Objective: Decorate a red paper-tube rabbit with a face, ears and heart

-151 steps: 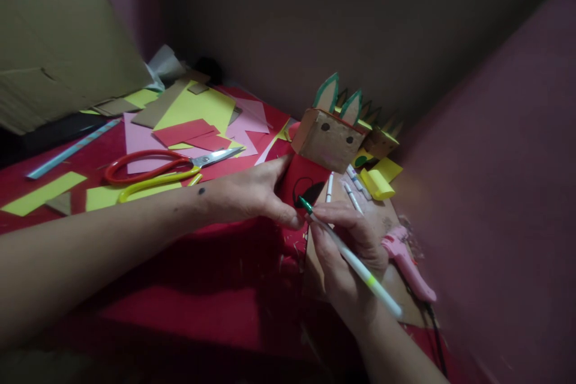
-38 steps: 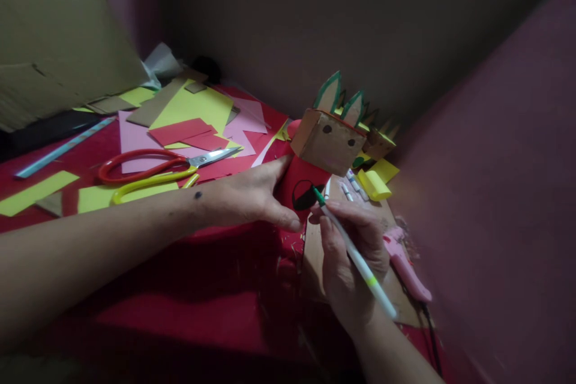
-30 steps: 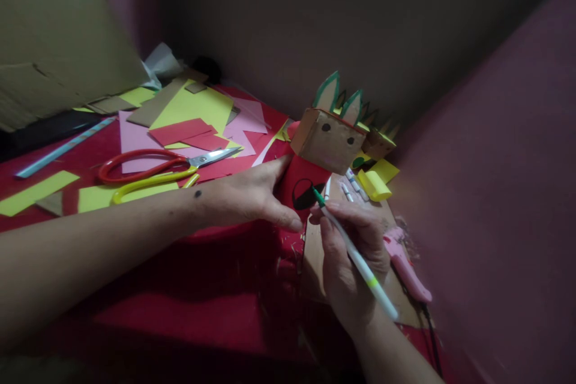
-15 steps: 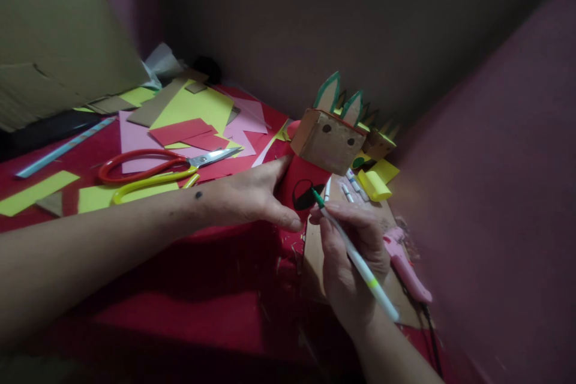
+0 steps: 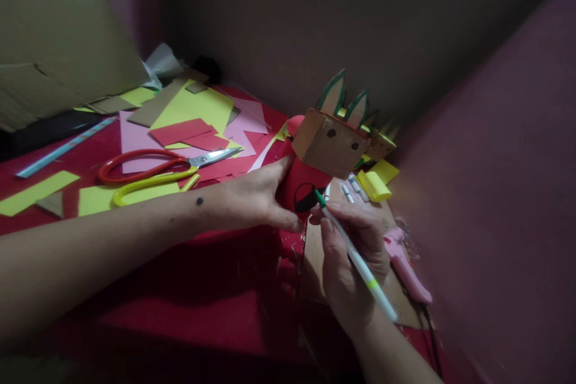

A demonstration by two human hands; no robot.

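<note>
A cardboard figure (image 5: 329, 143) has a box head with two dark eye dots, green-edged pointed ears and a red body (image 5: 294, 177). My left hand (image 5: 261, 195) grips that body from the left, thumb in front and the other fingers partly hidden behind it. On the body's front is a dark-outlined oval (image 5: 305, 197), partly filled in. My right hand (image 5: 353, 252) holds a white felt-tip pen (image 5: 360, 264) with a green tip end, slanted, its point at the oval's right side.
Red-and-yellow-handled scissors (image 5: 157, 171) lie open over coloured paper scraps (image 5: 193, 108) at left. A pink glue gun (image 5: 407, 267) with a cord rests on a board at right. Behind are a rolled yellow paper (image 5: 375, 185), more pens (image 5: 353, 187) and another cardboard figure (image 5: 381, 145).
The figure's head has tilted and shifted slightly right, and its body has turned a little in my left hand. The pen has moved slightly over the oval.
</note>
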